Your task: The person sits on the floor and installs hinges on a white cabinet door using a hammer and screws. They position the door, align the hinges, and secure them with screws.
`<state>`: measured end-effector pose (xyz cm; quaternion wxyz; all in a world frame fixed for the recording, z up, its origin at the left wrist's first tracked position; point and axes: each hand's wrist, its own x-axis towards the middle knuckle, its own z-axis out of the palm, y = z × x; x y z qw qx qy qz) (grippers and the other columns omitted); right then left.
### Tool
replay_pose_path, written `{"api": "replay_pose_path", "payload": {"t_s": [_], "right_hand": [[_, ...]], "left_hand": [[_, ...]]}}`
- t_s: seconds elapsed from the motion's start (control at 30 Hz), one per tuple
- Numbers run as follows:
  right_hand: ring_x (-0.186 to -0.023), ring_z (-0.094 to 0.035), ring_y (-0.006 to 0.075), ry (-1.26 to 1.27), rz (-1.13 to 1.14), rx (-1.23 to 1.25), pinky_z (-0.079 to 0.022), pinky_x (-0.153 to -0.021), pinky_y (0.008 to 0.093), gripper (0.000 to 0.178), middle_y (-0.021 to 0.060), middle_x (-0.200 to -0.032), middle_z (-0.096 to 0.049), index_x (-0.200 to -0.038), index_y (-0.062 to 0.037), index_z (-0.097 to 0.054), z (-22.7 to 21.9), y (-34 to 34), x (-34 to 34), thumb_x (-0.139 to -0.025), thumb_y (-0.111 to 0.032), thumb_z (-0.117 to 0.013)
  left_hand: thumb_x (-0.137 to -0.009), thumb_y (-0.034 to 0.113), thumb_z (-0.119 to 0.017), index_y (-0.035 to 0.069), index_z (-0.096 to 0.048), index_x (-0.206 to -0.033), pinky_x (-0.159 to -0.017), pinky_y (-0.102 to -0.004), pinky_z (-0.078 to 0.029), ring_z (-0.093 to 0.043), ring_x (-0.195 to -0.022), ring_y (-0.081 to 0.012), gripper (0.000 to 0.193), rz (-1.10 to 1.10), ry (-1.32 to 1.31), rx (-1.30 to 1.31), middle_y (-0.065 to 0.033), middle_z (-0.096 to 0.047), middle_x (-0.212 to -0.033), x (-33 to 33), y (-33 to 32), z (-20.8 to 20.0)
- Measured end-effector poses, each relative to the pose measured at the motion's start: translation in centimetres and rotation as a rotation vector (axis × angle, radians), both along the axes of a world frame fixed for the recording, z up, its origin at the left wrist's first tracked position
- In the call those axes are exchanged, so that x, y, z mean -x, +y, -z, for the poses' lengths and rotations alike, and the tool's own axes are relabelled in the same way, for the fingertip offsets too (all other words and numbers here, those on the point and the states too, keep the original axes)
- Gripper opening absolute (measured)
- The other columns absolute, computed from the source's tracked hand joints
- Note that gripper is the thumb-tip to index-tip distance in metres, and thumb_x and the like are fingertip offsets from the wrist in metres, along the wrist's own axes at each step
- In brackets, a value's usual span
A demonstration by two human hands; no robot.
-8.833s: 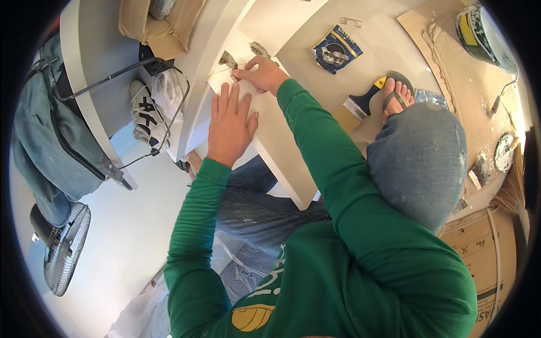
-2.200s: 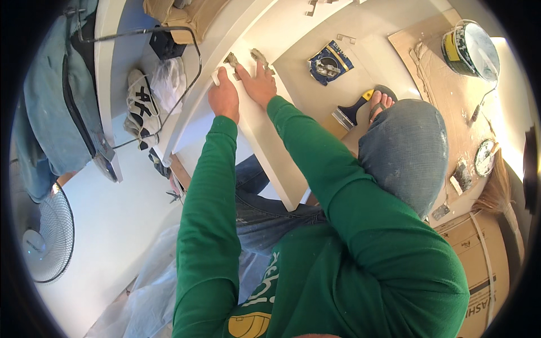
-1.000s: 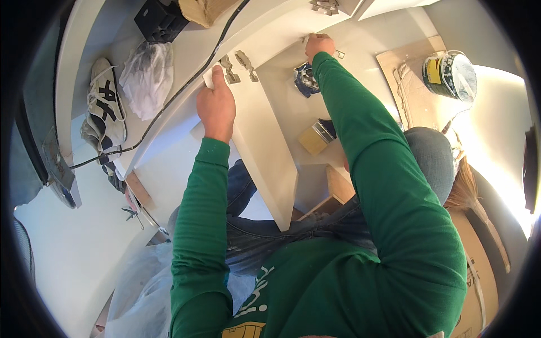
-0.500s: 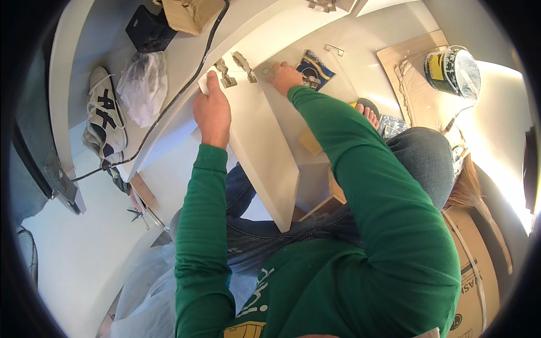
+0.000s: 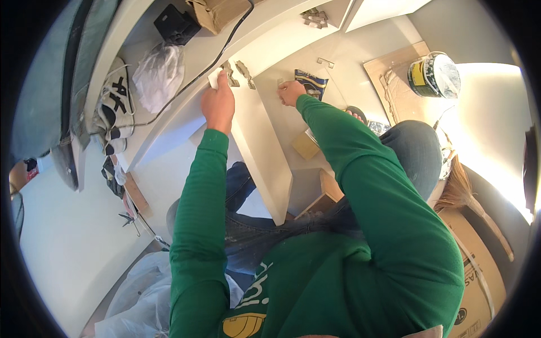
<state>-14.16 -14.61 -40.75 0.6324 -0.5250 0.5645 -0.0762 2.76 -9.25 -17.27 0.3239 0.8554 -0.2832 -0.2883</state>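
Note:
My left hand (image 5: 218,107) is closed round the edge of a white door panel (image 5: 265,152), its thumb on top near the far end. The panel stands on edge between my legs. Two metal cabinet hinges (image 5: 244,74) show at its far end, just beyond the thumb. To the right, my right hand (image 5: 292,93) is low over the floor, its fingertips pinched on a small metal plate (image 5: 280,83), partly hidden. Beside that hand lies a dark blue and yellow packet (image 5: 311,83). A small metal bracket (image 5: 325,62) lies farther off.
A paint bucket (image 5: 434,76) stands on cardboard (image 5: 389,84) at the right, above a straw broom (image 5: 459,188). Left are a white sneaker (image 5: 117,104), a plastic bag (image 5: 159,76) and a black cable (image 5: 194,76). A wooden box (image 5: 324,194) and tan block (image 5: 305,145) sit right of the panel.
My right hand has drawn back to the right over the floor, and the small metal plate has moved with its fingertips. My left hand still grips the panel. The whole view has shifted slightly.

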Motion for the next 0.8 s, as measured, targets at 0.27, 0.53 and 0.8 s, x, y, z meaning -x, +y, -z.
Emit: {"api": "replay_pose_path", "payload": {"t_s": [0.27, 0.53, 0.8], "right_hand": [[-0.065, -0.055, 0.0099, -0.88, 0.454, -0.341, -0.044, -0.06, 0.0261, 0.021, -0.0027, -0.078, -0.061, -0.1, -0.0086, -0.07, -12.8, 2.9, 0.6, -0.1, -0.027, -0.079], [-0.066, -0.052, 0.0084, -1.011, -0.12, -0.384, -0.041, -0.06, 0.0262, 0.019, -0.0037, -0.079, -0.059, -0.101, -0.0115, -0.068, -17.2, 2.1, 2.4, -0.101, -0.027, -0.079], [-0.07, -0.061, 0.0119, -1.234, 0.574, -0.543, -0.052, -0.065, 0.0271, 0.021, -0.0005, -0.083, -0.066, -0.103, -0.0083, -0.069, -12.3, 3.0, -0.2, -0.104, -0.028, -0.076]], "left_hand": [[-0.102, 0.044, -0.07, -0.004, -0.066, -0.132, -0.099, -0.0469, -0.051, -0.063, -0.122, -0.0381, 0.057, 0.285, -0.603, 0.37, -0.0245, -0.072, -0.123, 4.2, 4.7, -3.4], [-0.097, 0.034, -0.079, -0.002, -0.075, -0.096, -0.056, -0.0299, -0.051, -0.064, -0.062, -0.0117, 0.037, 0.465, 0.04, -0.153, -0.0054, -0.072, -0.079, 1.7, 0.5, -6.6], [-0.105, 0.028, -0.07, -0.005, -0.07, -0.094, -0.06, -0.0321, -0.062, -0.071, -0.063, -0.0172, 0.035, 0.108, 0.151, 0.105, -0.0119, -0.073, -0.081, 5.5, -1.2, -1.1]]}}
